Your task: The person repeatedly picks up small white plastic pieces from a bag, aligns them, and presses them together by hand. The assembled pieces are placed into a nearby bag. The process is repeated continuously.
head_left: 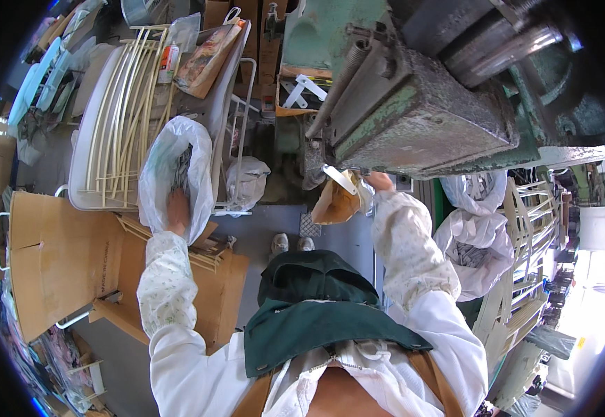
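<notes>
My left hand (178,210) reaches down into a white plastic bag (153,182) on the left. Dark, thin metal pieces (179,167) lie in that bag, and my fingertips are lost to sight among them. Over on the right, my right hand (380,182) is up at the lower front edge of a green, worn metal machine (427,139). Its fingers look bent together; what they hold, if anything, is too small to make out. Just left of it, a flat white strip (339,178) slants under the machine, above an open brown bag or carton (337,203).
A white table (80,174) at left carries long cream-coloured strips (118,118) and a spray can (169,64). Below it stands an open cardboard box (66,257). More plastic bags of metal parts (472,254) and a rack of cream strips (525,243) are at right.
</notes>
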The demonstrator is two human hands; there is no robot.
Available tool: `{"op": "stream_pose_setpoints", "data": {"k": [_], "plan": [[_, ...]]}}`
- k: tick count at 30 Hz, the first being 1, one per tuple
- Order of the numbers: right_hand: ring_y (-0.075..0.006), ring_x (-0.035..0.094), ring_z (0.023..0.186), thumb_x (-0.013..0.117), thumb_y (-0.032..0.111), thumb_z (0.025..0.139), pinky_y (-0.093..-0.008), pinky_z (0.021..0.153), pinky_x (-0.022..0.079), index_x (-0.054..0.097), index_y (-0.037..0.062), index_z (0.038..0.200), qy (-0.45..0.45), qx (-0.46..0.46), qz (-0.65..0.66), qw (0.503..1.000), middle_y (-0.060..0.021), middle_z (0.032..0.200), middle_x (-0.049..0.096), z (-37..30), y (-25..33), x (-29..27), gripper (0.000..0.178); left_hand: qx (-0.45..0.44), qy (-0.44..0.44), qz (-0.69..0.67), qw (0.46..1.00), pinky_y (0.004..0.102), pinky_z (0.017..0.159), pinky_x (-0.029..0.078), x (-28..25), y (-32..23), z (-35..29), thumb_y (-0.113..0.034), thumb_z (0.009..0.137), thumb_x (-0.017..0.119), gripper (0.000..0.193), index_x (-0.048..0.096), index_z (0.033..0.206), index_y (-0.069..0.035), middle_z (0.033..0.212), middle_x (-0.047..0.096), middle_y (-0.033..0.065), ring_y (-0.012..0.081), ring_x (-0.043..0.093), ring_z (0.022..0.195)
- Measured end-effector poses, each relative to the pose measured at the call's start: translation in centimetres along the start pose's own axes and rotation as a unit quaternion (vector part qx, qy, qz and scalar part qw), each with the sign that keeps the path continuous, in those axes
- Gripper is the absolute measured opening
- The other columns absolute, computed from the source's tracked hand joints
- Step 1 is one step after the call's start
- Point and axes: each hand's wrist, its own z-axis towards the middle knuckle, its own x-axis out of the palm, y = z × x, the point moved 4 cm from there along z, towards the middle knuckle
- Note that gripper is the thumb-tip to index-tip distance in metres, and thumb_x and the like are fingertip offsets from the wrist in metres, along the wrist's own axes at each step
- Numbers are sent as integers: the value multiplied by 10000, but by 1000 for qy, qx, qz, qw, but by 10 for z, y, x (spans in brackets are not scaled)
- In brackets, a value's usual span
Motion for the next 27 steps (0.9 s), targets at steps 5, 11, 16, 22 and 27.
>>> {"op": "stream_pose_setpoints", "data": {"k": [5,11,16,22,27], "plan": [[-171,538,721,564,155,876,-288,717,434,677,85,972,122,-36,107,986,-71,802,590,-18,-3,1,164,-164,-79,-268,946,497,747,409,-17,0,-9,-149,927,454,237,469,1062,46,944,591,279,457,549,894],[-90,381,586,582,57,882,-231,579,367,705,106,1039,61,-111,177,976,25,698,458,-33,17,-4,206,-141,-258,-378,878,487,701,402,-39,7,-2,-146,963,440,212,464,1055,43,833,573,290,506,525,804],[-62,333,525,659,115,858,-239,466,274,690,23,963,123,116,255,952,39,698,471,-44,80,-35,143,-206,-207,-599,746,327,563,400,-82,14,11,-228,974,491,236,503,1017,3,732,507,79,181,494,612],[-90,494,564,713,173,833,-250,566,422,667,-26,851,-99,-182,286,935,-18,693,609,-27,54,-11,205,-145,-185,-884,403,255,548,330,-123,-32,18,-283,963,530,227,500,957,-58,688,359,-24,97,343,593],[-66,578,750,653,228,890,-233,676,477,712,31,948,-95,-64,249,962,-32,858,676,-92,68,-27,214,-90,-157,-926,330,256,589,338,-162,-121,-19,-319,959,518,240,473,933,-85,695,336,-28,100,329,621]]}}
